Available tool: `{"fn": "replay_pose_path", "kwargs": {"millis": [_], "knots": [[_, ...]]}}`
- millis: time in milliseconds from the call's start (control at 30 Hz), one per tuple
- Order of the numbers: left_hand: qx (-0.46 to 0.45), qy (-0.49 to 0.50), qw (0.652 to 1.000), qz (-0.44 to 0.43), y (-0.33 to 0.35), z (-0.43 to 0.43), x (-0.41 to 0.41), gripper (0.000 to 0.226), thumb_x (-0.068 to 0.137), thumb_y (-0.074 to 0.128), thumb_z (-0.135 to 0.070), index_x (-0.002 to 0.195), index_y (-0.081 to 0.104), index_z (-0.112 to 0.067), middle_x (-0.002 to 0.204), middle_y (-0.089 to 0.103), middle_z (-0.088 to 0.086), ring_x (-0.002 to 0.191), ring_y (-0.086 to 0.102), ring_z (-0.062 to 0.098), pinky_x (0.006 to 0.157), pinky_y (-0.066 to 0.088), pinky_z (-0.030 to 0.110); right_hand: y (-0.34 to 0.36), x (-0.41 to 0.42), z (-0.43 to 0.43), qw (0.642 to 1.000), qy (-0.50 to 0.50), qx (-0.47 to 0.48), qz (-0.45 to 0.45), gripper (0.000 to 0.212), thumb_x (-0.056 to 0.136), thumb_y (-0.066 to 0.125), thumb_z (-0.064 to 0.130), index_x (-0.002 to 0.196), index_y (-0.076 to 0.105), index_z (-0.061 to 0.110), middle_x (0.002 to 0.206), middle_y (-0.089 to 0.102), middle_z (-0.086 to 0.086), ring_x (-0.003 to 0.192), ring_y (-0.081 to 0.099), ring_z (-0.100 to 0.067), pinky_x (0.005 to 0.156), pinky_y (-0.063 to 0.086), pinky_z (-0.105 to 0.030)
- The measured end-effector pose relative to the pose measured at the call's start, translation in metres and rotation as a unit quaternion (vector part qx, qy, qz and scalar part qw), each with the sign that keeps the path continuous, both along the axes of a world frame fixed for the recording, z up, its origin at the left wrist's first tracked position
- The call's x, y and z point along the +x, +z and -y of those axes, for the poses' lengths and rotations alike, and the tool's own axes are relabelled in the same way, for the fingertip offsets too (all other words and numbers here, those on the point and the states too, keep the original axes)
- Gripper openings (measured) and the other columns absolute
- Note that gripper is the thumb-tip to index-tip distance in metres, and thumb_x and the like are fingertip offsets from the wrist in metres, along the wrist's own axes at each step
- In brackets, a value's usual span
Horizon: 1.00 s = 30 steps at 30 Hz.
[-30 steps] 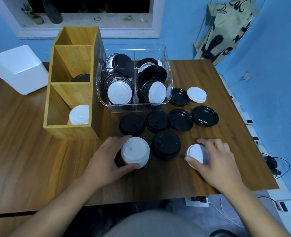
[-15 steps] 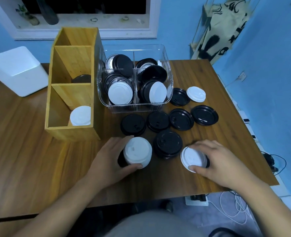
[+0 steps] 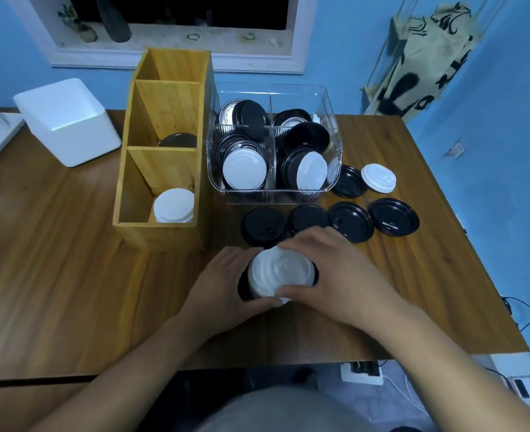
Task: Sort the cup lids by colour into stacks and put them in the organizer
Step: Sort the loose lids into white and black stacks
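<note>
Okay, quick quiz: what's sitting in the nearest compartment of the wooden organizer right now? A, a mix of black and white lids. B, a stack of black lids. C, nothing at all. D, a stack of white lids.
D: the nearest compartment of the wooden organizer holds a stack of white lids, with no black lid visible among them; a dark lid shows only in the middle compartment behind it.

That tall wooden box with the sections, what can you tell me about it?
The wooden organizer looks like light bamboo, an open-topped upright box split by two dividers into three compartments in a row. It stands on the table, left of the clear bin. The nearest compartment holds white lids, the middle one a black lid; the farthest looks empty.
</note>
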State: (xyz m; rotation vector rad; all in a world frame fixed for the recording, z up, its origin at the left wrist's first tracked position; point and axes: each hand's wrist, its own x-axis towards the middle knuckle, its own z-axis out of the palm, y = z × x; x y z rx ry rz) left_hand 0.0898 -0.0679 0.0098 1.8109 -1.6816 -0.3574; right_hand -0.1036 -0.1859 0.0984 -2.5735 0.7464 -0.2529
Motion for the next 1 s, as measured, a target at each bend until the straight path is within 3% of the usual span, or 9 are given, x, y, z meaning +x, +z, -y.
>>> {"fn": "replay_pose_path", "kwargs": {"millis": [133, 233, 333, 433, 567, 700, 833, 933, 1000], "knots": [[0.006, 0.000, 1.000, -0.027, 0.001, -0.001, 0.001, 0.079, 0.073, 0.071, -0.077, 0.135, 0.056, -0.029, 0.121, 0.061, -0.015, 0.108, 0.048, -0.002, 0.089, 0.036, 0.009, -0.005, 0.025, 0.001, 0.998, 0.005, -0.008, -0.058, 0.072, 0.076, 0.071, 0.067, 0.138, 0.053, 0.036, 0.126, 0.049, 0.015, 0.115, 0.042, -0.010, 0.097, 0.042, -0.029], [0.003, 0.000, 0.999, -0.032, 0.002, -0.001, 0.001, 0.081, 0.071, 0.071, -0.079, 0.133, 0.057, -0.028, 0.120, 0.061, -0.016, 0.108, 0.048, -0.002, 0.087, 0.038, 0.013, -0.006, 0.033, -0.002, 0.996, 0.015, 0.001, -0.086, 0.069, 0.076, 0.071, 0.066, 0.135, 0.053, 0.036, 0.121, 0.048, 0.012, 0.112, 0.042, -0.012, 0.095, 0.042, -0.032], [0.001, 0.005, 0.999, -0.037, 0.002, -0.002, 0.002, 0.091, 0.068, 0.074, -0.078, 0.139, 0.053, -0.025, 0.125, 0.054, -0.022, 0.113, 0.046, -0.002, 0.090, 0.037, 0.015, -0.007, 0.036, -0.003, 0.995, 0.014, 0.013, -0.098, 0.069, 0.076, 0.073, 0.063, 0.135, 0.053, 0.035, 0.118, 0.046, 0.011, 0.110, 0.039, -0.013, 0.095, 0.041, -0.032], [0.017, 0.012, 0.999, -0.041, 0.002, -0.002, 0.003, 0.103, 0.064, 0.077, -0.076, 0.147, 0.046, -0.023, 0.129, 0.046, -0.026, 0.117, 0.040, -0.008, 0.093, 0.030, 0.007, -0.009, 0.037, -0.002, 0.995, 0.009, 0.033, -0.095, 0.067, 0.074, 0.073, 0.064, 0.132, 0.054, 0.035, 0.110, 0.040, 0.012, 0.105, 0.036, -0.012, 0.090, 0.043, -0.034], [-0.004, -0.012, 0.999, -0.031, 0.005, -0.002, 0.000, 0.088, 0.070, 0.072, -0.077, 0.138, 0.052, -0.024, 0.121, 0.057, -0.019, 0.108, 0.042, -0.007, 0.091, 0.031, 0.004, -0.007, 0.041, -0.001, 0.992, 0.020, 0.013, -0.121, 0.064, 0.073, 0.070, 0.069, 0.125, 0.052, 0.036, 0.106, 0.036, 0.014, 0.102, 0.035, -0.010, 0.081, 0.043, -0.033], [-0.009, -0.011, 0.999, -0.035, 0.006, -0.001, 0.000, 0.080, 0.077, 0.068, -0.077, 0.135, 0.054, -0.023, 0.119, 0.061, -0.014, 0.106, 0.048, -0.001, 0.089, 0.035, 0.009, -0.004, 0.039, -0.001, 0.990, 0.033, -0.034, -0.135, 0.065, 0.076, 0.063, 0.074, 0.128, 0.049, 0.037, 0.110, 0.040, 0.014, 0.106, 0.040, -0.012, 0.080, 0.036, -0.031], [0.009, 0.001, 1.000, -0.027, 0.003, -0.001, 0.001, 0.081, 0.079, 0.065, -0.077, 0.143, 0.048, -0.031, 0.129, 0.058, -0.016, 0.116, 0.048, -0.001, 0.093, 0.041, 0.017, -0.003, 0.026, 0.018, 0.998, 0.021, -0.021, -0.059, 0.057, 0.082, 0.050, 0.075, 0.128, 0.057, 0.041, 0.110, 0.056, 0.021, 0.105, 0.049, -0.008, 0.085, 0.043, -0.031], [0.022, 0.023, 0.999, -0.035, 0.003, 0.001, 0.003, 0.082, 0.079, 0.065, -0.077, 0.146, 0.042, -0.037, 0.133, 0.055, -0.018, 0.121, 0.044, -0.003, 0.097, 0.037, 0.013, -0.001, 0.007, 0.059, 0.994, -0.077, -0.004, 0.082, 0.033, 0.091, 0.057, 0.056, 0.113, 0.068, 0.034, 0.097, 0.064, 0.019, 0.092, 0.057, -0.007, 0.080, 0.050, -0.032], [0.022, 0.027, 0.999, -0.026, 0.003, 0.005, 0.002, 0.081, 0.079, 0.066, -0.075, 0.146, 0.042, -0.035, 0.133, 0.055, -0.016, 0.121, 0.045, -0.001, 0.098, 0.039, 0.015, -0.002, -0.007, 0.096, 0.983, -0.146, -0.025, 0.111, 0.017, 0.094, 0.063, 0.039, 0.107, 0.069, 0.031, 0.094, 0.065, 0.015, 0.085, 0.059, -0.011, 0.077, 0.053, -0.037]]}}
